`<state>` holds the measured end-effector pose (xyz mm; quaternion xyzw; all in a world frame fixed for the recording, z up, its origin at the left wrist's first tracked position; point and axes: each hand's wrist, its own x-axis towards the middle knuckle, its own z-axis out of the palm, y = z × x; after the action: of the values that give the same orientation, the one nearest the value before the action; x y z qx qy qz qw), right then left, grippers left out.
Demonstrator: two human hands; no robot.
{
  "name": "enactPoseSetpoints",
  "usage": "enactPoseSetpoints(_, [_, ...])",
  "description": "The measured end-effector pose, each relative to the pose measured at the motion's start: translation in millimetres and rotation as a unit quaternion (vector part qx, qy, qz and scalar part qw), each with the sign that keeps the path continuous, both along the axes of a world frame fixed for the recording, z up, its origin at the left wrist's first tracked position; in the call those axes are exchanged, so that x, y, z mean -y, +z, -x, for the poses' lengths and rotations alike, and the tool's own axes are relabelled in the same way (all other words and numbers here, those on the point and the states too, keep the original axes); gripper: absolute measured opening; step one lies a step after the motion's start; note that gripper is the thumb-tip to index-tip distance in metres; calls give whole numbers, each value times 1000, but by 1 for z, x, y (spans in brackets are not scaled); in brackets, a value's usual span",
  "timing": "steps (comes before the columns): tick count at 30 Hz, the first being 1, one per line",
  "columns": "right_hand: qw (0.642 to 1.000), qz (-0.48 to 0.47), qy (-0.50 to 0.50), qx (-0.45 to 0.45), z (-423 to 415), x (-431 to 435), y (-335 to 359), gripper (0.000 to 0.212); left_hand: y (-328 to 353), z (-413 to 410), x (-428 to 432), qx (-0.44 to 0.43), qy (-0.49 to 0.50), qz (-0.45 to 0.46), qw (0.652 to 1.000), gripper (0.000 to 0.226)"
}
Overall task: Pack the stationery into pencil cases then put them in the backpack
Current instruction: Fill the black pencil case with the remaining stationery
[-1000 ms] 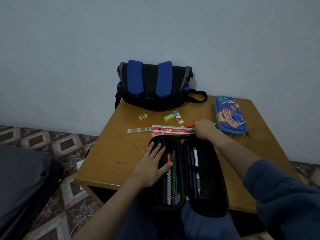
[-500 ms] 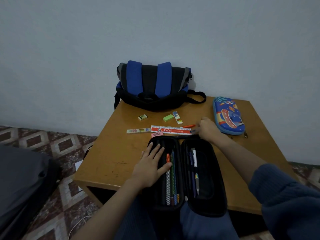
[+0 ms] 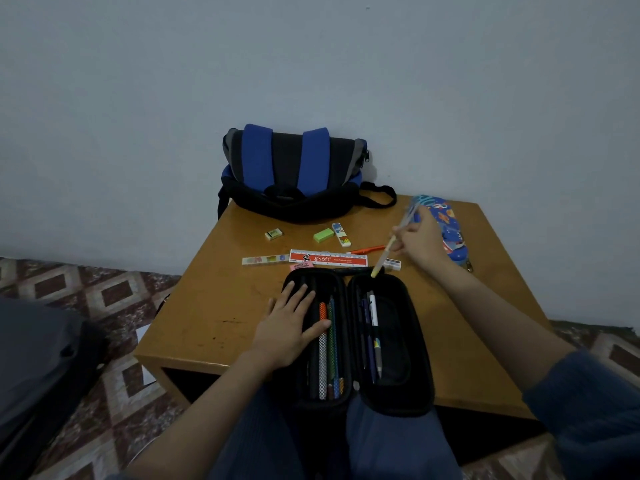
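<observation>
Left hand (image 3: 291, 327) lies flat, fingers straight and spread, on the left half of the open black pencil case (image 3: 391, 403), likely pinning it so it neither slides nor folds shut. Right hand (image 3: 420, 242) pinches a pale pen (image 3: 384, 256), fingers curled round it. The pen is tilted, yellow tip down over the far end of the case's right half, so it looks about to drop in. That half holds a few pens along its inner side, with open room beside them; the left half is fuller. The case's near end overhangs the bench (image 3: 214, 306) edge toward the lap, which is some tip risk and another reason for the pinning hand. Unpacked, between case and backpack (image 3: 294, 174): red ruler (image 3: 327, 258), clear ruler (image 3: 265, 260), orange pen (image 3: 367, 250) and several erasers, the pink eraser (image 3: 301, 266) touching the case rim. Blue patterned pencil case (image 3: 450, 230) sits near the right edge, partly behind the right hand, apparently closed. Backpack is against the wall at the bench's far edge; can't tell whether it's open.
</observation>
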<state>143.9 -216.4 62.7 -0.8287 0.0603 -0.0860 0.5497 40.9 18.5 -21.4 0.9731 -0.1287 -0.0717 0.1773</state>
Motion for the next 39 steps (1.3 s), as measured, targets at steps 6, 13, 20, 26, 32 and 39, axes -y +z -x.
enactPoseSetpoints(6, [999, 25, 22, -13, 18, 14, -12, 42, 13, 3, 5, -42, -20, -36, 998, 80])
enactPoseSetpoints(13, [999, 5, 25, -32, 34, 16, -13, 9, 24, 9, 17, 14, -11, -58, 998, 59])
enactPoseSetpoints(20, [994, 75, 53, -56, 43, 16, -6, 10, 23, 17, 38, 30, -68, 38, 997, 60])
enactPoseSetpoints(26, [993, 81, 52, -66, 47, 22, -6, 16, 15, 11, 53, 18, -128, -26, 991, 69])
enactPoseSetpoints(32, [995, 94, 18, 5, 40, 26, -14, 43, 6, 10, 54, 36, -127, -49, 990, 68])
enactPoseSetpoints(39, [996, 80, 29, -19, 27, 13, -23, 30, 3, 9, 53, 44, -123, -39, 991, 69])
